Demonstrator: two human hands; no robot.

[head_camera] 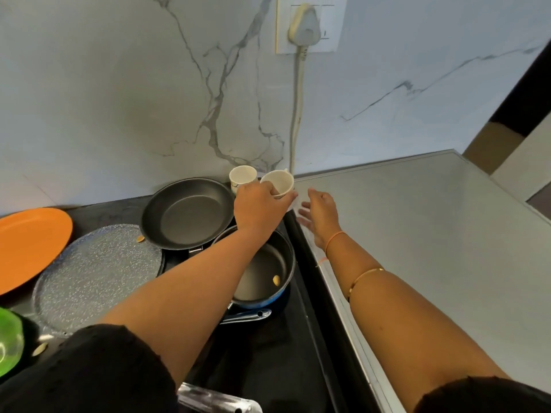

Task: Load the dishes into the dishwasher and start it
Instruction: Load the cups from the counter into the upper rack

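My left hand [258, 205] grips a white cup [280, 182], tilted and lifted near the marble wall. A second white cup [242, 177] stands upright just left of it. My right hand [320, 211] hovers with fingers spread beside the held cup, over the edge of the grey appliance top [432, 228]. A black frying pan [187, 213] lies left of my left hand. Under my left forearm sits a blue saucepan [265, 275] with a scrap of food inside.
A speckled grey plate [95, 272] and an orange plate [29, 245] lie on the dark counter at left. A green item [9, 341] shows at the left edge. A white cord [298, 108] hangs from the wall socket behind the cups. A metal tap [217, 399] is at the bottom.
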